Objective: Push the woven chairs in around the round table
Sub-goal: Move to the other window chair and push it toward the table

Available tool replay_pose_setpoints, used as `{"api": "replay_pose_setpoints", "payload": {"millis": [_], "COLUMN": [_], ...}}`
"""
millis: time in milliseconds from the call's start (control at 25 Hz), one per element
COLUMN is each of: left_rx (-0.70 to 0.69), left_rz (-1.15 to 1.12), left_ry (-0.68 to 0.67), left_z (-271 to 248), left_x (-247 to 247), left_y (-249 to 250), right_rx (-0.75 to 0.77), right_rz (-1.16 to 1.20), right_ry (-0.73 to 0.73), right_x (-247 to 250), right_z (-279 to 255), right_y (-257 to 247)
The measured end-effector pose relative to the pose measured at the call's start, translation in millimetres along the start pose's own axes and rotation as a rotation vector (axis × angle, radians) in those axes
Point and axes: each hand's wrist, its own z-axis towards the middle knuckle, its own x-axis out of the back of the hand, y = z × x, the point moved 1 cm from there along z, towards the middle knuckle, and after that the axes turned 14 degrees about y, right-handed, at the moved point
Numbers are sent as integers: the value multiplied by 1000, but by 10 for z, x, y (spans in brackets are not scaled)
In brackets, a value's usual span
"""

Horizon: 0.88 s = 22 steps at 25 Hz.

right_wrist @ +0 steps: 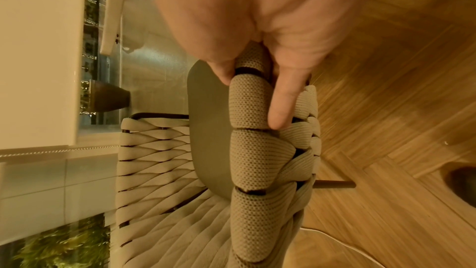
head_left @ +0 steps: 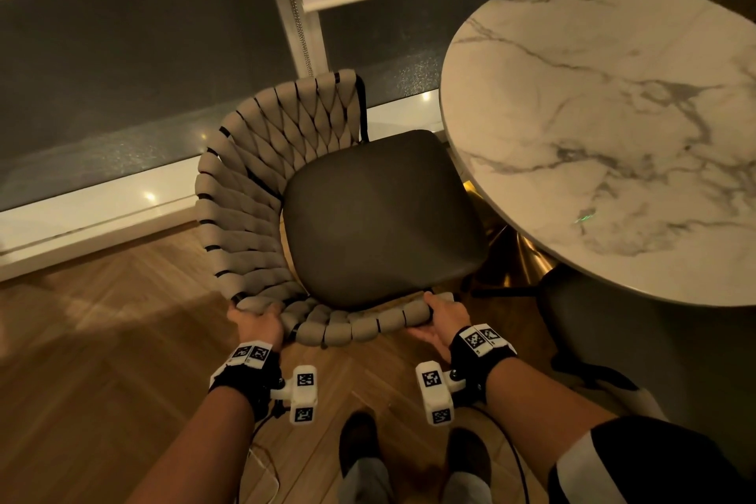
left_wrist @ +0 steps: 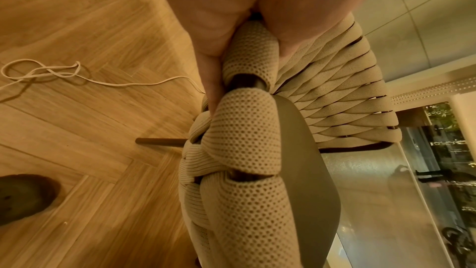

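A woven chair [head_left: 262,176] with beige straps and a dark seat cushion [head_left: 380,217] stands left of the round marble table [head_left: 613,115]; its far right seat edge lies just under the tabletop rim. My left hand [head_left: 257,321] grips the near woven rim at its left end, and my right hand [head_left: 444,319] grips the same rim at its right end. In the left wrist view the left hand [left_wrist: 213,52] wraps the padded rim [left_wrist: 247,140]. In the right wrist view the right hand [right_wrist: 257,64] holds the rim [right_wrist: 257,150], thumb on the seat side.
A low white ledge [head_left: 94,213] and a window wall run behind the chair. A second dark chair [head_left: 605,323] sits under the table's near edge, beside the gold table base [head_left: 527,262]. My feet [head_left: 360,446] stand on the herringbone wood floor, where a thin cable [left_wrist: 103,80] lies.
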Motion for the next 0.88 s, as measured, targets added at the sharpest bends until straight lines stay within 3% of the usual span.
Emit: {"api": "replay_pose_setpoints", "payload": {"millis": [480,880], "left_rx": [-19,-15], "left_rz": [87,67], "left_ry": [2,-42], "left_z": [132,-97], "left_x": [-267,-484], "left_y": [219,163], "right_rx": [84,76], "right_rz": [-55,-22], "right_ry": [26,64], "right_x": [-153,146], "right_z": [36,62], "right_y": [-318,-476]}}
